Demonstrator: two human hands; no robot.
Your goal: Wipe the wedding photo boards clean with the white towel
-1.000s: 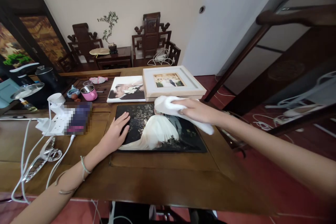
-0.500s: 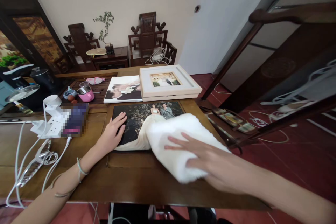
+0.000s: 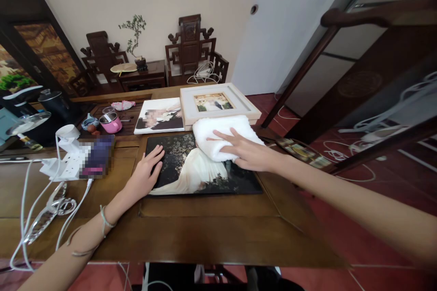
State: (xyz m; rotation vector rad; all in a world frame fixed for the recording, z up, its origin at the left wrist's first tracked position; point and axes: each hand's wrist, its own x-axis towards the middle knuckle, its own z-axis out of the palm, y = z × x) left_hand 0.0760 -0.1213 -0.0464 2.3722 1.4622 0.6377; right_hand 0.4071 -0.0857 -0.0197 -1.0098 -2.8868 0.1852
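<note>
A dark photo panel (image 3: 205, 177) with a picture of a pale, long-trained dress lies flat on the wooden table (image 3: 191, 236). My left hand (image 3: 150, 168) rests on its left edge, fingers stretched out and flat. Over the panel's upper right part, my right hand (image 3: 244, 148) presses and holds a folded white towel (image 3: 218, 129), its fingers spread across the fluffy top. The towel hides the upper right of the picture and overlaps the front of a light wooden frame (image 3: 254, 111). To the left of that frame lies a white-edged photo print (image 3: 160, 116).
At the left are a power strip (image 3: 70, 163) with white cables, a phone (image 3: 99, 157), a clear hair claw (image 3: 51, 211) and a pink cup (image 3: 111, 122). A black kettle (image 3: 56, 104) stands farther back. Dark carved chairs (image 3: 190, 45) line the wall; a wooden rail (image 3: 307, 61) rises at right.
My right hand has moved the towel up and away from me, from the panel's lower right to its upper right. The lower right of the picture now shows. My left hand stays put.
</note>
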